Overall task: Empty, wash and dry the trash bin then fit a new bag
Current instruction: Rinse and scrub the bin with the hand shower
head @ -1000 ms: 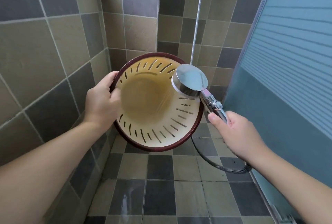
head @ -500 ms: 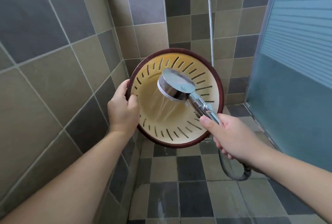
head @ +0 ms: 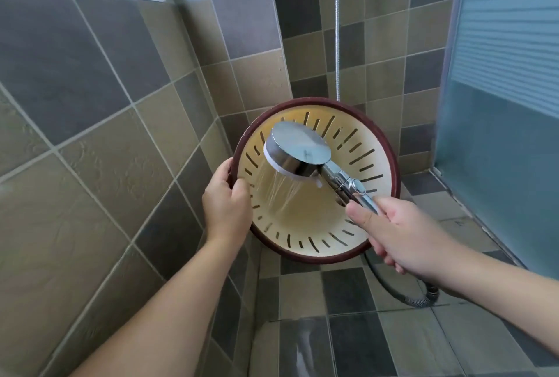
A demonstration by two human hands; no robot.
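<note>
The trash bin [head: 311, 225] is cream-yellow with slotted walls and a dark red rim, tipped so its mouth faces me in the shower corner. My left hand [head: 227, 204] grips the rim on the bin's left side, thumb inside. My right hand [head: 390, 234] holds the chrome handle of the shower head [head: 298, 151], which hovers over the bin's mouth. Water sprays from the head down into the bin's bottom.
Tiled walls [head: 106, 141] close in on the left and behind. A frosted glass door [head: 499, 104] stands on the right. The shower hose [head: 402, 295] loops over the wet tiled floor [head: 348, 331] under my right wrist, and its upper run hangs down the back wall.
The shower head has moved left and further over the bin's mouth, spraying inside. The view has shifted so the bin sits lower and more to the right. Both grips are unchanged.
</note>
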